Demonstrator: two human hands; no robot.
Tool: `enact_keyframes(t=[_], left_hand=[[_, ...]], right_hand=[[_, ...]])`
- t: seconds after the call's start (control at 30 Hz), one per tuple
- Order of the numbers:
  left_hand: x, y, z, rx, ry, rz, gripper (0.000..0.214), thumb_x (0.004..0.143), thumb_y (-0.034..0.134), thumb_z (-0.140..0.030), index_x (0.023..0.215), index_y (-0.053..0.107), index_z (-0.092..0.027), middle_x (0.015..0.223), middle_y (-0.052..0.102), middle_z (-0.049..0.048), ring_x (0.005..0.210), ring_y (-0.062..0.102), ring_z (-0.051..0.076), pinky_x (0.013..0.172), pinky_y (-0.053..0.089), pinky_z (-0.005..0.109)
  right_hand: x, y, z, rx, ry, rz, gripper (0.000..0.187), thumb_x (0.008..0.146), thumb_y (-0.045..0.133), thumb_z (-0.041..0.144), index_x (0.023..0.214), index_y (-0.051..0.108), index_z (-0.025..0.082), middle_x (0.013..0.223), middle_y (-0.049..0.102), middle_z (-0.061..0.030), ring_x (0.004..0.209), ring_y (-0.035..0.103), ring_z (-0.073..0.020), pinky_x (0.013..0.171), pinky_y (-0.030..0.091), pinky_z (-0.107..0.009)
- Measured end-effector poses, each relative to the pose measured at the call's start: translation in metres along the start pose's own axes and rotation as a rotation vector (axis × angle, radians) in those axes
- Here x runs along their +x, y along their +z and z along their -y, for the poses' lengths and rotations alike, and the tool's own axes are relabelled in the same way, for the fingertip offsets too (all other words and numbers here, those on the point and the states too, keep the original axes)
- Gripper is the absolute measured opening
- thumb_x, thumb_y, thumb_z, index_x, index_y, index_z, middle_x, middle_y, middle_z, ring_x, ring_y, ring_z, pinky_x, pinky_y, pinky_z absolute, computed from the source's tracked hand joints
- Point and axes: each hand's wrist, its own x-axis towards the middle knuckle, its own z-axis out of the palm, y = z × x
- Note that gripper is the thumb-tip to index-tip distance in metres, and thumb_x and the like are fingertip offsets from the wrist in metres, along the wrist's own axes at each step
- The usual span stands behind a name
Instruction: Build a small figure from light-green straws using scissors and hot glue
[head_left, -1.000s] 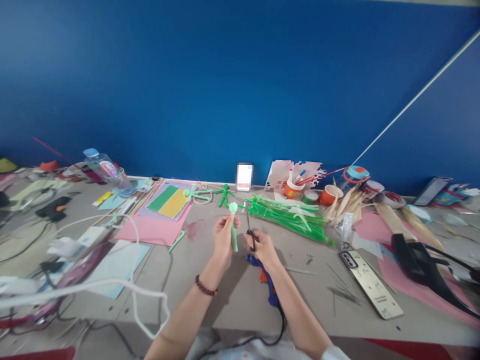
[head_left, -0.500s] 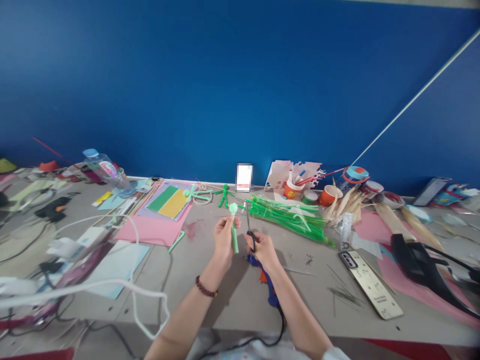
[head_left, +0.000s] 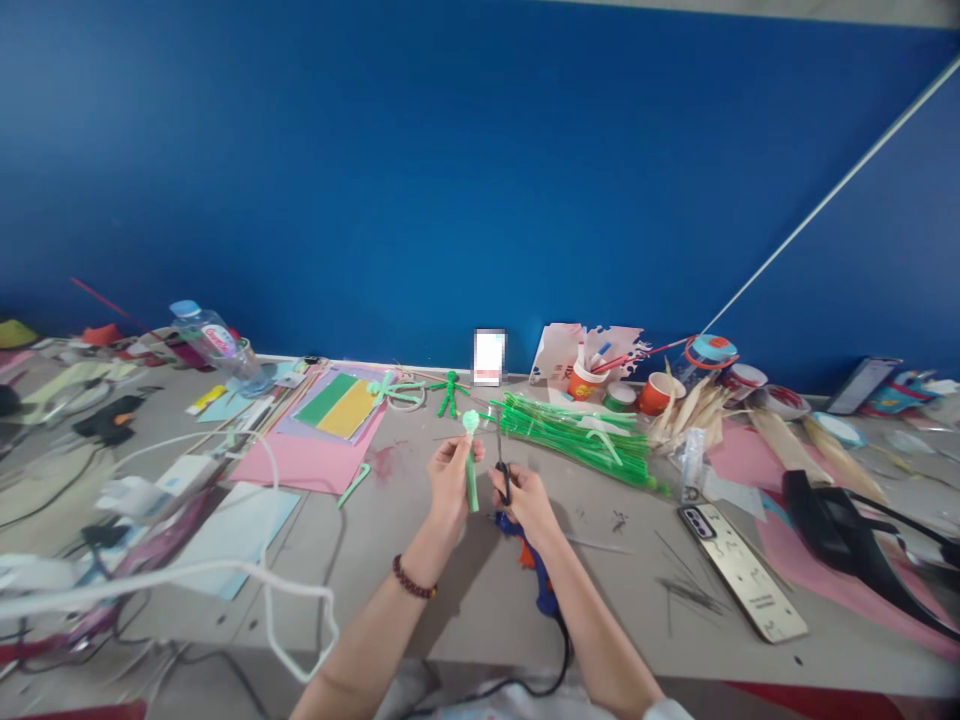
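Note:
Between my left thumb and fingers is a light green pipe cleaner piece (head_left: 472, 475), upright, with a round pale head on top and straight stems below. My left hand (head_left: 450, 478) is closed around its middle. My right hand (head_left: 525, 492) holds scissors (head_left: 503, 480) by the black handles, blades pointing away toward the wall. The scissors stand apart from the green piece, just to its right. Beyond my hands lie a dark green pipe cleaner figure (head_left: 451, 393) and a pale green one (head_left: 394, 389). A blue glue gun (head_left: 546, 590) lies under my right wrist.
A bundle of green pipe cleaners (head_left: 577, 440) lies right of centre. Further right are a phone (head_left: 742, 570), paper cups (head_left: 660, 393) and a black headset-like object (head_left: 832, 520). Coloured sheets (head_left: 300, 455), a bottle (head_left: 214, 335) and a white cable (head_left: 274, 575) are at left.
Almost nothing has moved. The green piece has turned slightly in my left hand, so its round head faces me more.

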Motion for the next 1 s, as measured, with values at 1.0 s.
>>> enact_keyframes(t=[1.0], left_hand=[[-0.0006,-0.0018,0.003,-0.027,-0.04,0.043,0.023,0.06,0.075,-0.032,0.061,0.06,-0.015,0.059,0.063,0.0006,0.055,0.055,0.008,0.059,0.045,0.02]], right_hand=[[-0.0017,-0.0031,0.0067,-0.039,-0.045,-0.033,0.044,0.069,0.061,0.056,0.053,0.047,0.017,0.041,0.046,0.0039,0.034,0.028,-0.0047,0.036,0.02,-0.021]])
